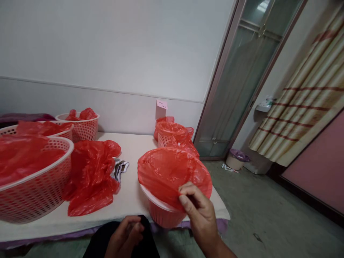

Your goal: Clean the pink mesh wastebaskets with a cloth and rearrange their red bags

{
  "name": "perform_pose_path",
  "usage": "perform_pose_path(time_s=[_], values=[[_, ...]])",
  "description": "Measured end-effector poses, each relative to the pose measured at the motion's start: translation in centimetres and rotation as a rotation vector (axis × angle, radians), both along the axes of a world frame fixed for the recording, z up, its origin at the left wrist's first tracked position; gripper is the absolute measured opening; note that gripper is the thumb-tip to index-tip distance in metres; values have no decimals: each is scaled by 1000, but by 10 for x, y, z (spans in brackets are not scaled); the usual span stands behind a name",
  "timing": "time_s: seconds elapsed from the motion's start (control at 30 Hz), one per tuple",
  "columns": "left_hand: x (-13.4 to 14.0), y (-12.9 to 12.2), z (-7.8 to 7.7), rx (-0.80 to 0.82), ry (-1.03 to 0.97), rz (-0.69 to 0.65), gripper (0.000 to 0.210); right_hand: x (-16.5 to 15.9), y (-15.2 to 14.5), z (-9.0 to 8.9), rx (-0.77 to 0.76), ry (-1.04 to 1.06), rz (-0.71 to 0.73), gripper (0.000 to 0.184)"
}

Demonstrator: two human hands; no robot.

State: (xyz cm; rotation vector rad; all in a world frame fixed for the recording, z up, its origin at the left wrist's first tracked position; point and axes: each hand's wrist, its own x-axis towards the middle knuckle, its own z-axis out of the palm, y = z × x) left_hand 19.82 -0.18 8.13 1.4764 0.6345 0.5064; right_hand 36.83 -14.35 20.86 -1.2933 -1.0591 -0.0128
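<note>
My right hand point(200, 215) pinches the near edge of a red plastic bag point(163, 172) between thumb and fingertips. The bag lines a small pinkish basket point(166, 213) at the front of the white-covered surface. Its mouth is spread wide, with the far edge folded over the rim and the near side partly lifted, so the basket's pale rim shows at the front left. My left hand point(125, 234) is over my dark-clothed leg, fingers loosely bent and apart, holding nothing visible. It is apart from the bag and basket.
Large pink baskets point(34, 197) with red bags stand at left, beside a crumpled red bag point(91, 175) and a striped cloth point(119, 168). Behind my basket is another bag-lined basket point(162, 139). A waste bin point(235, 161) stands on the floor near the glass door point(242, 79).
</note>
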Motion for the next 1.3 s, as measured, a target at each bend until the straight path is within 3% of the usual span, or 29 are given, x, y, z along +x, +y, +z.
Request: perform_pose_path(time_s=[0.13,0.23,0.33,0.47,0.67,0.73,0.83,0.87,0.97,1.07,1.13,1.2,1.3], values=[[19,-21,70,-3,-176,-139,41,-17,5,-2,-76,-125,173,11],[32,-25,99,-105,-191,-233,38,-17,2,-5,-109,-122,243,14],[42,-20,113,-219,-164,-220,45,-12,-3,-6,-131,-103,278,18],[52,-9,124,-256,-282,-23,39,-6,-9,-9,-182,-85,287,21],[70,14,139,-702,-416,134,24,-5,-6,-12,-162,-162,329,24],[73,22,145,-754,-407,175,28,-6,-4,-12,-150,-213,320,23],[75,27,154,-551,-461,226,18,-8,-3,-10,-171,-242,263,21],[74,27,157,-425,-482,245,16,-9,-2,-10,-178,-243,249,20],[69,16,160,26,-444,239,36,-10,1,-9,-181,-271,207,17],[58,-4,153,466,-343,2,23,-9,6,-10,-154,-306,138,14],[49,-16,141,675,-341,-187,21,-8,7,-11,-119,-275,73,15],[40,-26,125,767,-332,-304,24,-8,6,-11,-71,-202,30,18],[32,-35,99,669,-146,-415,29,-10,3,-9,-9,-117,78,24]])
